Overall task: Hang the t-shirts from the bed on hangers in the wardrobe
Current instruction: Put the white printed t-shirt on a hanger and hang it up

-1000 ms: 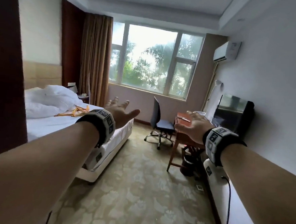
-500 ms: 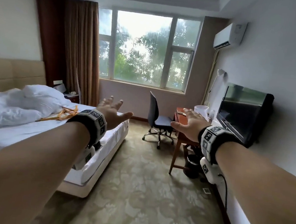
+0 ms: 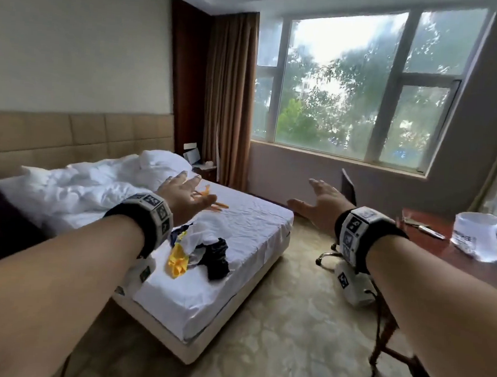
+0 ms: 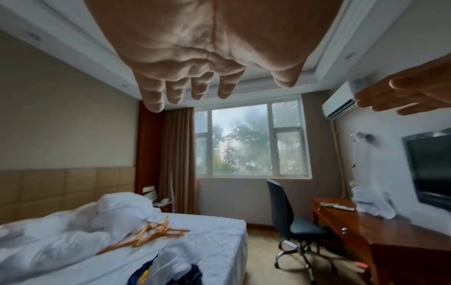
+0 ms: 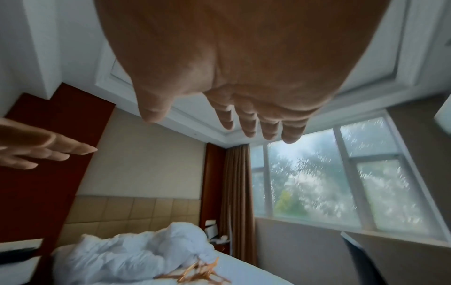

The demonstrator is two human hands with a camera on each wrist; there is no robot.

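Beside the bed (image 3: 239, 217): t-shirts (image 3: 204, 253) heaped together, number impossible to tell, partly behind the left hand's (image 3: 182, 194) wristband, cut by the lower edge in the left wrist view. Farther up the bed, hangers (image 3: 214, 203) half hidden behind that hand, blurred in both wrist views, count unclear. Right of the bed, chair (image 3: 348, 186) mostly covered by the right hand (image 3: 322, 204) and wrist. Desk (image 3: 431, 245) cut by the right edge; small things on it too blurred to name.

Both bare arms extend forward, each with a marker-patterned black band at the wrist. The left hand (image 3: 186, 194) and right hand (image 3: 322, 204) are held palm-down in the air, fingers spread and empty.
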